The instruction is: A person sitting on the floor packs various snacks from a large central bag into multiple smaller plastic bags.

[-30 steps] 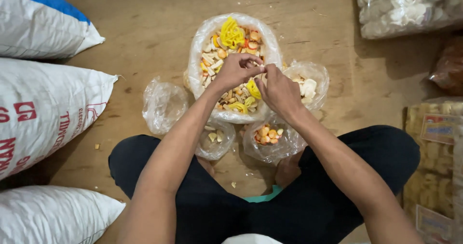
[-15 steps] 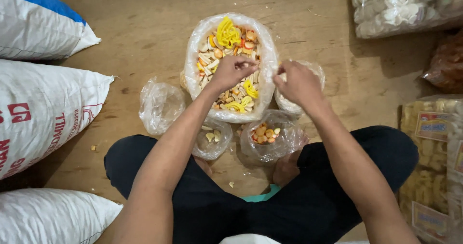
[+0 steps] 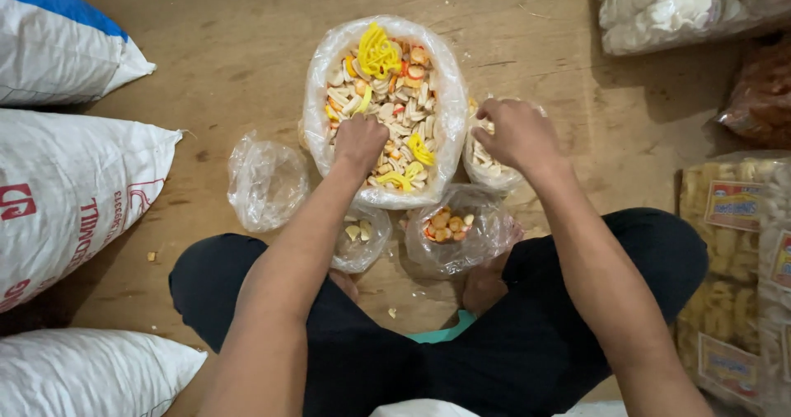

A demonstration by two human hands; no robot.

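A large clear plastic bag [image 3: 451, 128] stands open on the wooden floor, full of mixed raw crackers: white sticks, orange discs and yellow curls. My left hand [image 3: 359, 141] rests palm down in this mix, fingers curled into the pieces. My right hand [image 3: 517, 133] sits over a smaller clear bag [image 3: 480, 168] of white pieces to the right, fingers bent down into it; what they hold is hidden. In front lie a small bag of orange discs [image 3: 449, 227] and a small bag of pale pieces [image 3: 360, 237].
An empty-looking clear bag [image 3: 265, 181] lies left of the big one. White woven sacks [image 3: 74, 194] line the left side. Packed bags of crackers [image 3: 676, 9] sit at the top right and along the right edge [image 3: 741, 252]. My crossed legs in dark trousers [image 3: 494, 335] fill the bottom.
My hands, pinched together above the large bag, have parted. The left dropped into the mixed crackers; the right moved right and down into the small bag of white pieces.
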